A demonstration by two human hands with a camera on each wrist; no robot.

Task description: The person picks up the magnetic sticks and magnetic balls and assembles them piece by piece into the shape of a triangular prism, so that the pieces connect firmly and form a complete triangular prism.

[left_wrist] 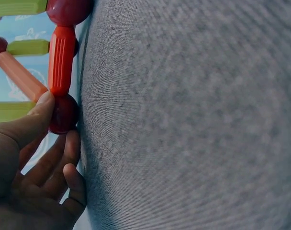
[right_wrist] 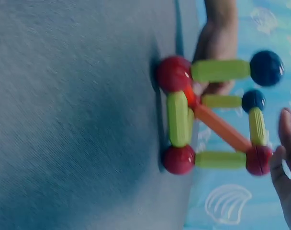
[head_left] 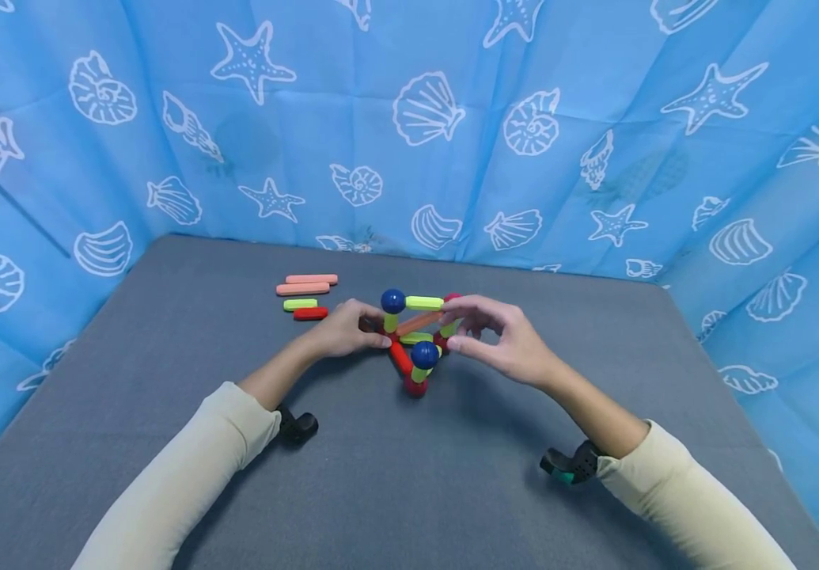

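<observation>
Standing on the grey worktop (head_left: 409, 475) between the left grip (head_left: 345, 328) and the right grip (head_left: 507, 339), a ball-and-rod frame (head_left: 420, 321) shows in the head view; four loose rods (head_left: 303, 290) lie beyond the left grip, to its left. In the left wrist view, the left grip pinches a base red ball (left_wrist: 64, 115) between thumb and fingertips, a red rod (left_wrist: 61, 62) joined to it. In the right wrist view, the right grip is loosely spread just beside the upper red ball (right_wrist: 258, 160) — I cannot tell whether they touch — and two blue balls (right_wrist: 266, 68) cap uprights farther from that grip.
</observation>
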